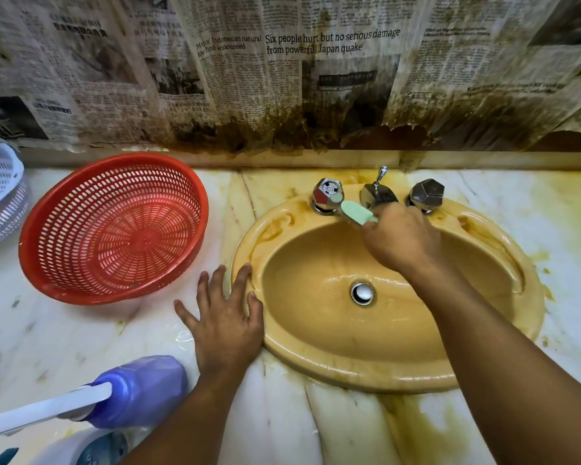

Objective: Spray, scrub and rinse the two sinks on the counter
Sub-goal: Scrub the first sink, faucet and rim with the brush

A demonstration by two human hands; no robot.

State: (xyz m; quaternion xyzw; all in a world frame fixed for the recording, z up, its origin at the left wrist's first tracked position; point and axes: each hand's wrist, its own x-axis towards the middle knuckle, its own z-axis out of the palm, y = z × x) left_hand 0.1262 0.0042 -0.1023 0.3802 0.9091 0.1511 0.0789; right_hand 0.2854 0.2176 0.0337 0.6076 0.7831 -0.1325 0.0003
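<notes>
Head view: green scrubber (356,213) held at the taps of the yellow sink (316,350)

The scrubber is gripped by the right hand (401,234), whose fingers are curled around its near end; its far end is laid against the left tap handle (327,193). The hand is placed just in front of the spout (378,191). The left hand (225,317) is spread flat and wide on the marble counter (47,330), with two fingertips (245,268) touching the left rim of the sink. A metal drain plug (362,293) is seen at the basin bottom. A red basket (114,226) is set left of the sink, a purple spray bottle (141,387) near the left forearm. Stained newspapers (282,62) are hung on the wall behind.
</notes>
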